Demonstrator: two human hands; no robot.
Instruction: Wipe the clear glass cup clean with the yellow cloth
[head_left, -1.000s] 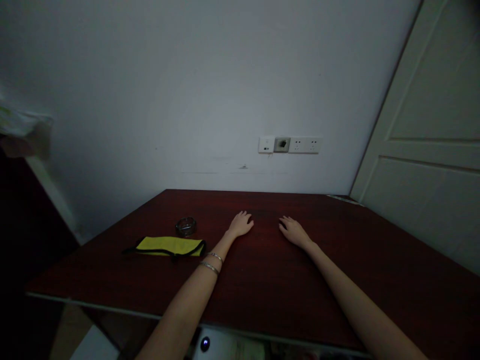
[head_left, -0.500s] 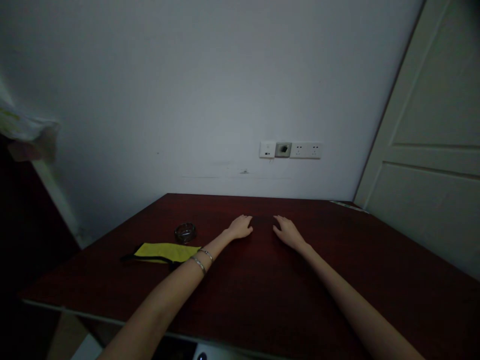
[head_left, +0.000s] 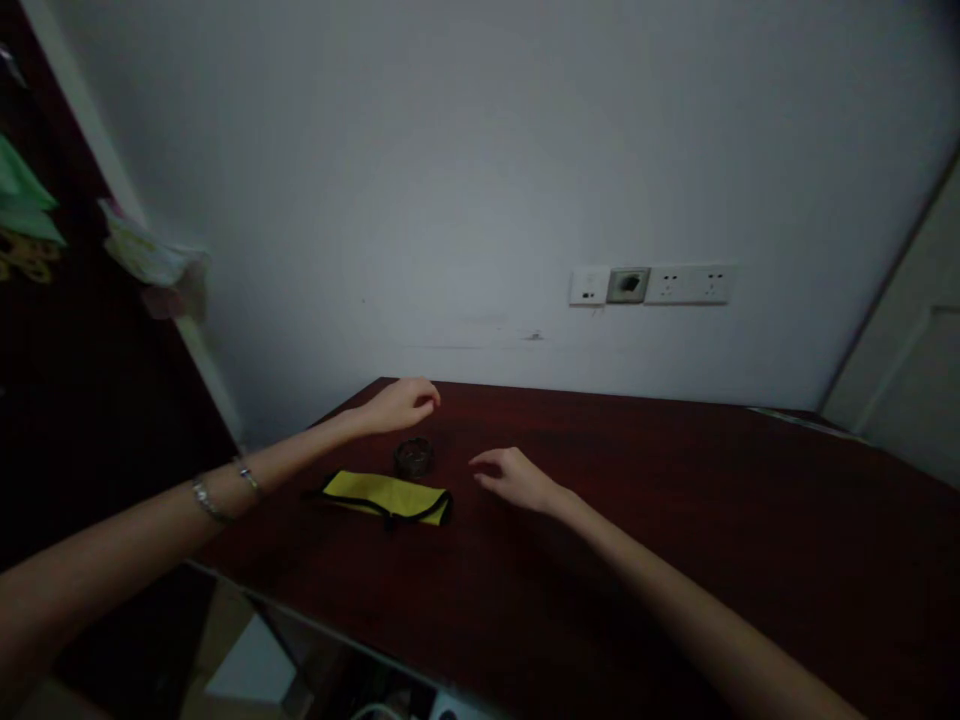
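Note:
My left hand (head_left: 400,405) is loosely curled at the far side of a dark red wooden table (head_left: 600,560), just beyond a small round glass ashtray (head_left: 414,457). It holds nothing. My right hand (head_left: 515,478) sits to the right of the ashtray, fingers slightly spread and pointing toward it, without touching it. In front of the ashtray lies a flat yellow pouch with black trim (head_left: 386,497), a short way from both hands. Two thin metal bangles (head_left: 214,495) circle my left forearm.
A white wall with a socket strip (head_left: 649,285) rises behind the table. A pale door (head_left: 907,370) stands at the right. Cloth items (head_left: 146,255) hang at the left, beside a dark area. The table's near edge (head_left: 330,635) drops to objects on the floor.
The view has swung left. My left hand has moved from the table's middle to beyond the ashtray, and my right hand has moved closer to the ashtray. Both hands have curled.

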